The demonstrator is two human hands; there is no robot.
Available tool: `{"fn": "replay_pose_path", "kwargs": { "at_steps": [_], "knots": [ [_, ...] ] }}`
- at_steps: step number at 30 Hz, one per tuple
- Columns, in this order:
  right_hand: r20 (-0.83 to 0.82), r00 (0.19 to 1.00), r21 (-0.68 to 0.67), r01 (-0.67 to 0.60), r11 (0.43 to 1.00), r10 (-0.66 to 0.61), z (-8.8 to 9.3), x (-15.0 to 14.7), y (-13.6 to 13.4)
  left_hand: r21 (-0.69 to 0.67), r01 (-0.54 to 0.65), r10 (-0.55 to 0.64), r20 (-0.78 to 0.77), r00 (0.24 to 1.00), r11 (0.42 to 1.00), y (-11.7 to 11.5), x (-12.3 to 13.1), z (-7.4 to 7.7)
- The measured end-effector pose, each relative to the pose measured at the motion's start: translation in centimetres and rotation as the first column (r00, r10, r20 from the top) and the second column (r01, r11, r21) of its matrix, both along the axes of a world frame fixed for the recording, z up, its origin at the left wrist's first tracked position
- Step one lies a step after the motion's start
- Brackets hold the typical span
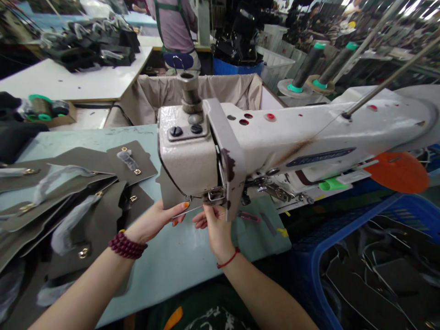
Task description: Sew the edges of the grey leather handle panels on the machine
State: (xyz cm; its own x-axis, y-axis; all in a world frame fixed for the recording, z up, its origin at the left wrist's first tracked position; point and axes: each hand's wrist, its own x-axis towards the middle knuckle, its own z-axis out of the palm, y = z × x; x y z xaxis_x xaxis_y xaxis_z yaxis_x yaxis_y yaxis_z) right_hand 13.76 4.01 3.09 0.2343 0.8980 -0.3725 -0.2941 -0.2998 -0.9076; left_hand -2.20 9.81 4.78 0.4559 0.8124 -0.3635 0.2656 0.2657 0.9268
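A grey flat panel with a pale edge lies partly behind the head of a white sewing machine. My left hand grips its near edge, thumb on top and fingers curled underneath. Close by the needle area, my right hand is closed at the panel's right end; the machine head hides part of the thumb and the exact contact. Left of my hands, several grey panels with gold-coloured buckles and plastic-wrapped straps lie overlapping on the pale green worktable.
A blue crate of similar pieces stands at right, below the table. A pink-handled tool lies behind the machine head. Thread cones rise at the back right. Beyond a cloth-lined bin, a person stands facing away.
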Motion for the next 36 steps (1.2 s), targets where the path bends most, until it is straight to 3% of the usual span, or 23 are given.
{"fn": "replay_pose_path", "kwargs": {
  "at_steps": [10,18,28,35,36],
  "knots": [
    [-0.011,1.000,0.042,-0.002,0.999,0.003,-0.1,-0.1,0.2,0.057,-0.163,0.160,0.056,0.986,0.985,-2.9,1.4,0.3],
    [-0.055,0.998,0.060,-0.033,0.998,0.036,-0.4,0.7,0.1,0.128,-0.408,0.395,0.116,0.911,0.904,-6.6,4.7,0.2],
    [0.093,0.962,0.081,-0.264,0.961,0.257,0.4,3.4,0.3,0.211,-0.609,0.610,0.068,0.790,0.765,-9.5,9.2,0.2],
    [0.187,0.885,0.045,-0.442,0.896,0.427,0.7,6.2,1.3,0.142,-0.731,0.732,0.049,0.679,0.668,-11.3,13.4,-1.7],
    [0.230,0.868,0.042,-0.460,0.887,0.439,0.9,6.5,1.4,0.111,-0.719,0.720,0.038,0.693,0.686,-11.3,13.8,-2.1]
  ]
}}
